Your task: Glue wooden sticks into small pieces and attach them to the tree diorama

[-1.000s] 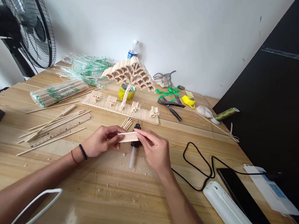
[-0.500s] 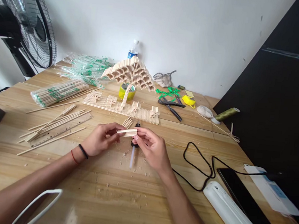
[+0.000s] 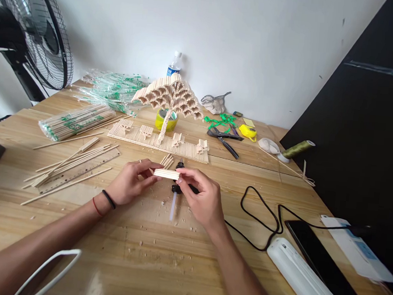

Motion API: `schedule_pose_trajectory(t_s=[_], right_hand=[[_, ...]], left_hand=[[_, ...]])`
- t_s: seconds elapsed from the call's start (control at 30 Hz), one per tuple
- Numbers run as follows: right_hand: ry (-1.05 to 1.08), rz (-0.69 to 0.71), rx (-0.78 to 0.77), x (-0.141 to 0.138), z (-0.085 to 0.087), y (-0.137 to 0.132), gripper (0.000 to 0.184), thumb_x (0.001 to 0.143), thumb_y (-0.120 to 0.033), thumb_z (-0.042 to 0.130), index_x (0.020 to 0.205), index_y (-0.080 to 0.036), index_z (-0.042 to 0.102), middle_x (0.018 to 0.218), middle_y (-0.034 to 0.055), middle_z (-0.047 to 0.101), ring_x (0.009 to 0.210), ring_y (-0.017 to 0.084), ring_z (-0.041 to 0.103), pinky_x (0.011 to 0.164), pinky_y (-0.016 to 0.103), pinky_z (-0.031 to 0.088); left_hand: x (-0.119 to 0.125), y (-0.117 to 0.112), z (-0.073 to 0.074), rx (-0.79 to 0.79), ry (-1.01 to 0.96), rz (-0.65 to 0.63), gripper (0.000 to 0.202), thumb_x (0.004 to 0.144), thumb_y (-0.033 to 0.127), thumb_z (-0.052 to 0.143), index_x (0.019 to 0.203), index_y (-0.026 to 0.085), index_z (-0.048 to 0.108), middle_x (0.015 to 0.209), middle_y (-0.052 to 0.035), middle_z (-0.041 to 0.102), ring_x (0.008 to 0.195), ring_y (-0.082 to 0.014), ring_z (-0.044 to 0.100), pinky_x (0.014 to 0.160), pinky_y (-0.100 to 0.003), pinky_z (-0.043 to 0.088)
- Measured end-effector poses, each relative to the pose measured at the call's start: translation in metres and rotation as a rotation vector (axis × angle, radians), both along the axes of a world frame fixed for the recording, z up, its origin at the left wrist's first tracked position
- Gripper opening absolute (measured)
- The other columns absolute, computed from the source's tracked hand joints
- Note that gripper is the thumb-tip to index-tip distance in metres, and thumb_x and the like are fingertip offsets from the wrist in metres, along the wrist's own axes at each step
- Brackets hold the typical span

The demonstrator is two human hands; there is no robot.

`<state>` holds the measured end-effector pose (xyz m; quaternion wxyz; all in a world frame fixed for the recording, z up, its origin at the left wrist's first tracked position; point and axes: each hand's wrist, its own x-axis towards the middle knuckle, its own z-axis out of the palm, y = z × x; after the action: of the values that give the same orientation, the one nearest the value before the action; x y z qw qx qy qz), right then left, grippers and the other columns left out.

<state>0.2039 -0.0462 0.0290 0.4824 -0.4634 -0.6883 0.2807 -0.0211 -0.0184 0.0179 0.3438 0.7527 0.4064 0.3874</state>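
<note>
Both hands hold a small flat panel of glued wooden sticks (image 3: pixel 166 174) just above the table. My left hand (image 3: pixel 132 182) pinches its left end and my right hand (image 3: pixel 201 199) pinches its right end. Under the hands lies a black glue gun (image 3: pixel 178 182) with a clear glue stick (image 3: pixel 172 208) pointing toward me. Behind it stands a stick model: a slatted base (image 3: pixel 158 142) with small chairs and a layered umbrella (image 3: pixel 169 94). A few short cut sticks (image 3: pixel 167 161) lie in front of the base.
Loose skewers and a clear ruler (image 3: pixel 78 167) lie at left, wrapped chopstick packs (image 3: pixel 77 121) behind them. A fan (image 3: pixel 28 27) stands far left. Yellow tape (image 3: pixel 166 119), pliers (image 3: pixel 225 138), thread spool (image 3: pixel 295 150), black cable (image 3: pixel 262 217), phone (image 3: pixel 320 264) and white case (image 3: pixel 305 281) sit at right.
The stick panel has turned from tilted broadside to flat and edge-on, and both hands have lifted it slightly farther from me.
</note>
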Motion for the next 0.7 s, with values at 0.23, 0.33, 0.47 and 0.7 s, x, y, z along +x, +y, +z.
schedule_pose_trajectory(t_s=[0.23, 0.33, 0.47, 0.7], right_hand=[[-0.052, 0.079, 0.062, -0.004, 0.004, -0.004, 0.015, 0.097, -0.022, 0.066, 0.106, -0.024, 0.078, 0.095, 0.0044, 0.077, 0.078, 0.017, 0.072, 0.075, 0.032, 0.062], [0.02, 0.048, -0.043, -0.004, 0.001, -0.003, 0.015, 0.095, -0.026, 0.069, 0.107, -0.024, 0.077, 0.099, 0.0053, 0.079, 0.083, 0.019, 0.075, 0.08, 0.034, 0.064], [0.216, 0.081, -0.241, -0.002, -0.003, 0.0, 0.023, 0.09, -0.042, 0.076, 0.099, -0.02, 0.075, 0.088, 0.006, 0.079, 0.077, 0.02, 0.076, 0.077, 0.035, 0.066], [0.371, 0.195, -0.385, -0.002, 0.001, 0.0, 0.033, 0.084, -0.049, 0.081, 0.086, -0.02, 0.067, 0.082, 0.0037, 0.076, 0.066, 0.016, 0.071, 0.068, 0.033, 0.063]], left_hand=[[0.0, 0.0, -0.005, -0.008, 0.038, 0.004, 0.03, 0.093, 0.019, 0.06, 0.118, 0.014, 0.075, 0.097, -0.0091, 0.08, 0.078, -0.0169, 0.069, 0.069, -0.026, 0.053], [0.0, -0.001, 0.001, 0.0, 0.027, -0.027, 0.027, 0.099, 0.028, 0.058, 0.114, 0.016, 0.077, 0.106, -0.0105, 0.081, 0.087, -0.0191, 0.071, 0.073, -0.027, 0.053], [0.002, -0.002, 0.007, -0.005, 0.045, -0.027, 0.028, 0.101, 0.036, 0.059, 0.109, 0.017, 0.078, 0.098, -0.008, 0.08, 0.079, -0.0169, 0.068, 0.069, -0.026, 0.05], [0.002, -0.002, 0.007, 0.037, 0.061, -0.044, 0.024, 0.102, 0.03, 0.055, 0.101, 0.016, 0.074, 0.082, -0.0044, 0.073, 0.072, -0.0149, 0.062, 0.065, -0.024, 0.046]])
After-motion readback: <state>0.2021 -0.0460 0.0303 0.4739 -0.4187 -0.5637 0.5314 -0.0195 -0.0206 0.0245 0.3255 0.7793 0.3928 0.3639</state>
